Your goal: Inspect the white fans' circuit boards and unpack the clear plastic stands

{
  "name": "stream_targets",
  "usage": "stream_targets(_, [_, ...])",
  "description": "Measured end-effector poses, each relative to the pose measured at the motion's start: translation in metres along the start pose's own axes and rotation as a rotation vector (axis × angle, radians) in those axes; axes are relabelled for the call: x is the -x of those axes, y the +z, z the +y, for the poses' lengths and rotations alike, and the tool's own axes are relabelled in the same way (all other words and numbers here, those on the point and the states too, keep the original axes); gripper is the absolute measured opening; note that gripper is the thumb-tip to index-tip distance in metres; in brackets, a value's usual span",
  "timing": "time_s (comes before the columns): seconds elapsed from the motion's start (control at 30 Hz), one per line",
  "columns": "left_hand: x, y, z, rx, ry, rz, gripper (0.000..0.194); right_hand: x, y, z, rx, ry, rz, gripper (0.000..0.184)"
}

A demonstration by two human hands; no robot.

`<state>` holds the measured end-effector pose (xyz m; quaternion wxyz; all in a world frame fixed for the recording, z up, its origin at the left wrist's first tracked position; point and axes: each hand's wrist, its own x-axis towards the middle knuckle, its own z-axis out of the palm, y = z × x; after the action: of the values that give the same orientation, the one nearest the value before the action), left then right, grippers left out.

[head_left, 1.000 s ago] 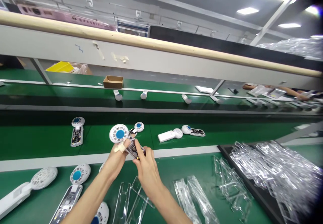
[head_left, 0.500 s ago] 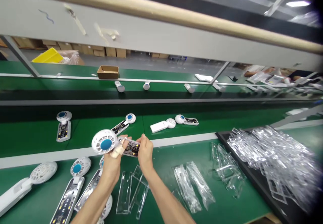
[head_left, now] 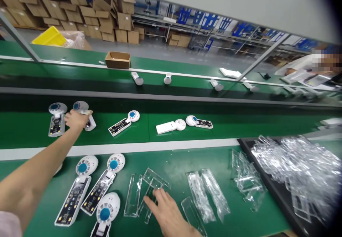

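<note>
My left hand (head_left: 77, 119) reaches out to the green belt and has its fingers closed on a white fan-like unit (head_left: 90, 123), whose round head (head_left: 80, 106) has a blue centre. Part of its circuit-board handle is hidden by the hand. A similar unit (head_left: 56, 125) lies just left of it. Near the front, my right hand (head_left: 168, 208) is over a loose clear plastic frame (head_left: 151, 194), thumb and fingers apart, fingertips at the frame's edge. Another clear frame (head_left: 133, 196) lies to its left.
Several fan-like units with bare boards (head_left: 73, 201) lie at front left. More units (head_left: 167, 127) are on the belt. Bagged clear parts (head_left: 199, 198) lie right of my right hand. A black tray (head_left: 272, 190) heaped with clear frames stands at right. A person sits at far right.
My left hand has carried the fan-like unit away to the left and onto the belt. My right hand has let go of its handle and come down to the clear frames. The view has tilted.
</note>
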<state>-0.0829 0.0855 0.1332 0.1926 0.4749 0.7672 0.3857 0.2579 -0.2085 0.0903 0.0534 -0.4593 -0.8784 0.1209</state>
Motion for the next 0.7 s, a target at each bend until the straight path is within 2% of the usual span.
stream_targets(0.07, [0.005,0.014,0.008,-0.018,0.026,-0.059,0.074,-0.002,0.013,0.000,0.087,-0.122,0.050,0.041])
stream_targets(0.13, [0.013,0.038,0.021,0.007,0.071,-0.253,0.069,-0.009,0.016,0.006,0.085,-0.215,0.104,0.034])
stream_targets(0.2, [0.019,0.065,0.036,0.061,0.083,-0.473,0.064,-0.016,0.010,0.015,0.057,-0.251,0.127,0.028])
stream_targets(0.3, [0.023,0.093,0.053,0.148,0.057,-0.674,0.064,-0.020,-0.009,0.025,-0.029,-0.210,0.138,0.025])
stream_targets(0.37, [0.023,0.101,0.057,0.184,0.041,-0.743,0.062,-0.021,-0.021,0.029,-0.205,-0.086,0.167,0.026])
stream_targets(0.47, [0.024,0.100,0.057,0.208,0.030,-0.729,0.057,-0.027,-0.034,0.034,-0.649,0.325,0.249,0.030])
stream_targets(0.53, [0.028,0.090,0.058,0.239,0.045,-0.641,0.060,-0.038,-0.042,0.035,-0.868,0.590,0.308,0.041])
stream_targets(0.57, [0.031,0.083,0.060,0.261,0.059,-0.591,0.064,-0.046,-0.046,0.034,-0.912,0.674,0.339,0.046])
stream_targets(0.63, [0.043,0.065,0.068,0.315,0.095,-0.505,0.074,-0.065,-0.058,0.028,-0.902,0.735,0.357,0.049])
stream_targets(0.7, [0.061,0.046,0.079,0.439,0.097,-0.473,0.083,-0.087,-0.072,0.019,-0.835,0.704,0.357,0.049])
